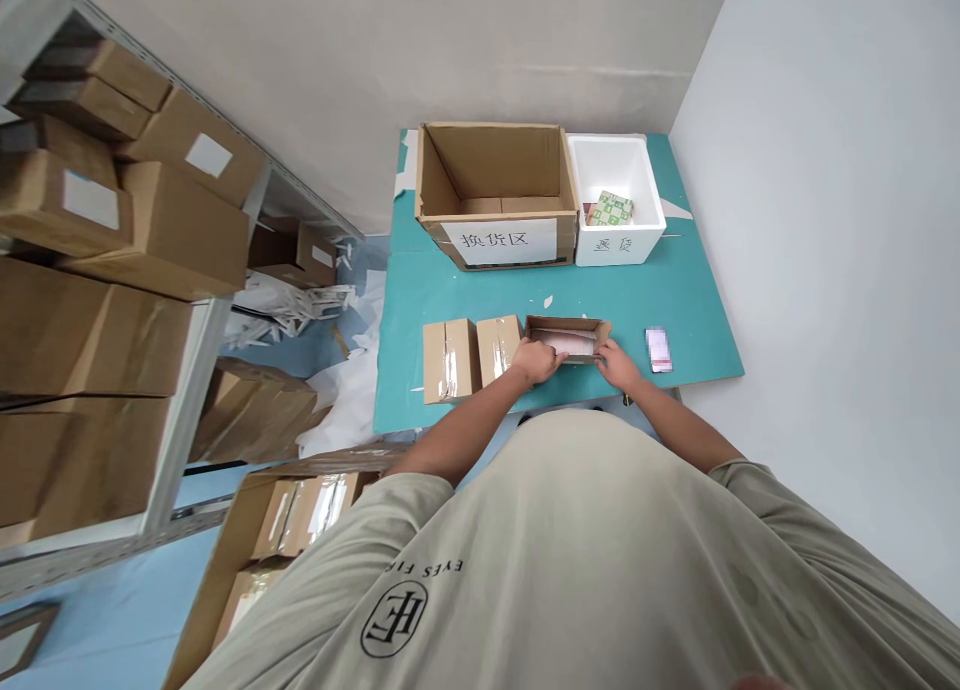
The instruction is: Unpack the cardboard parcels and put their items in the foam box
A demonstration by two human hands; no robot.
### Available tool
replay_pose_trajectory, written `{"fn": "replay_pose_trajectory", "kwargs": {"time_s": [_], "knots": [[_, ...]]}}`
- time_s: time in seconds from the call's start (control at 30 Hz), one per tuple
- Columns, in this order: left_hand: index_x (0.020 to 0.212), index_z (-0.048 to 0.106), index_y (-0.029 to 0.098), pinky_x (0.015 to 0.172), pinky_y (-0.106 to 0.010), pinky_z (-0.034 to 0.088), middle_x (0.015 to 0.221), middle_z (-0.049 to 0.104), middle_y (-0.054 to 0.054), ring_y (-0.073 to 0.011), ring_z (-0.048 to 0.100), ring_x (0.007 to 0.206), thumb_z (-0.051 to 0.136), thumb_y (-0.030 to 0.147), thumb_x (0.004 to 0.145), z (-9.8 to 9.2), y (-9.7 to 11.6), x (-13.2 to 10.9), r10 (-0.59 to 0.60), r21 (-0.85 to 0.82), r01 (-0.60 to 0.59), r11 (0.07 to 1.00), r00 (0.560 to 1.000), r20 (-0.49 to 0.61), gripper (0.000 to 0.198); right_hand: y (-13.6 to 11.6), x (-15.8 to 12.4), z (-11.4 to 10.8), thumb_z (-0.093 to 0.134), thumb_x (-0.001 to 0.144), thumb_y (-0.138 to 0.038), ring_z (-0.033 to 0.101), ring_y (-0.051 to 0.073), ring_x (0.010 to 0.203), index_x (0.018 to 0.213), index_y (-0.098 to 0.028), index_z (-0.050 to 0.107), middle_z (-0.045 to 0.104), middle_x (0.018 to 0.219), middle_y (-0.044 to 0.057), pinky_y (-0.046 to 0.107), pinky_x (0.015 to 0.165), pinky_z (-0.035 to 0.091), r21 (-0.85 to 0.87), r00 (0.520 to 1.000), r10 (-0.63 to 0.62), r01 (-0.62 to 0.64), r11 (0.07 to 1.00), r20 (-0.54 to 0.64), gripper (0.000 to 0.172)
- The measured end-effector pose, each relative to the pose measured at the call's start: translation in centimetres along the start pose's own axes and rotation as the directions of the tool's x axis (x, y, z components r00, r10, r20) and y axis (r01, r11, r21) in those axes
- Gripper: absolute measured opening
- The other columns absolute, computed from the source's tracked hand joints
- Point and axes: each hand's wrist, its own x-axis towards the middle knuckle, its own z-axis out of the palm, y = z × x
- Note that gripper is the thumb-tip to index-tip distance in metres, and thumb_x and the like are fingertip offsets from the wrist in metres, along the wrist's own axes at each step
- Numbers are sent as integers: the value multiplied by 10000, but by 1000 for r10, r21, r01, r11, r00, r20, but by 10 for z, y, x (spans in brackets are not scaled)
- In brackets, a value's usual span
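A small open cardboard box [568, 327] lies on the teal table [480, 290] near its front edge, with a pale pinkish item inside. My left hand [536, 360] grips the box's near-left side, fingers curled over its edge. My right hand [616, 364] holds the near-right corner the same way. Two taped small cartons [450, 358] sit side by side just left of the open box.
A large open carton [495, 195] with a white label and a white foam box [616, 202] holding a green patterned packet stand at the table's back. A small card [658, 349] lies right. Metal shelving [120, 260] stacked with cartons fills the left; more cartons sit on the floor.
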Motion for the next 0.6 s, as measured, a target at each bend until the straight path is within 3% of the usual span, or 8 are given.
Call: {"fn": "replay_pose_trajectory", "kwargs": {"time_s": [0.2,0.27,0.37,0.47,0.53,0.6], "knots": [[1020,887,189,1164,-485,436,980,871,-175,-320,815,1048,229,637,1213,3,2,2,3,3,-3,1000,998,56,819,-2,-2,2,617,1083,-162,692,269,1184,1230,-210,804,670,1390,128,408,1089,596,7,1000,26,-26,1000,16,243],[1128,894,195,1190,-501,421,1033,881,-176,-334,812,1099,245,657,1203,3,2,2,12,-5,-12,1000,996,84,801,-3,-2,3,605,1078,-157,699,267,1175,1243,-200,800,664,1408,136,413,1081,601,30,999,47,-47,998,20,259],[1416,824,206,1200,-504,409,1129,889,-177,-365,804,1167,493,697,1129,2,3,0,28,23,-31,999,992,122,657,-2,-2,5,606,1059,-155,701,268,1181,1250,-197,798,661,1412,136,411,1060,608,69,998,66,-66,995,6,274],[1423,813,192,1183,-495,403,1158,885,-194,-365,816,1145,666,414,1073,2,4,-3,20,94,-32,995,991,132,440,0,-2,8,630,1034,-163,696,272,1173,1220,-211,812,670,1387,126,404,1033,614,94,998,65,-63,994,-18,264],[1293,854,173,1177,-493,394,1096,883,-201,-349,830,1087,643,222,1043,3,4,-5,7,109,-20,994,994,113,331,1,-2,9,639,1026,-164,695,272,1164,1204,-215,822,674,1376,124,407,1032,613,102,998,55,-53,993,-26,261],[1202,871,160,1182,-500,387,1009,874,-199,-340,840,1023,623,146,1022,5,5,-6,4,97,-12,995,996,84,307,3,-2,10,646,1020,-152,696,271,1167,1196,-211,835,677,1371,127,412,1046,608,103,998,47,-44,994,-29,264]]}}
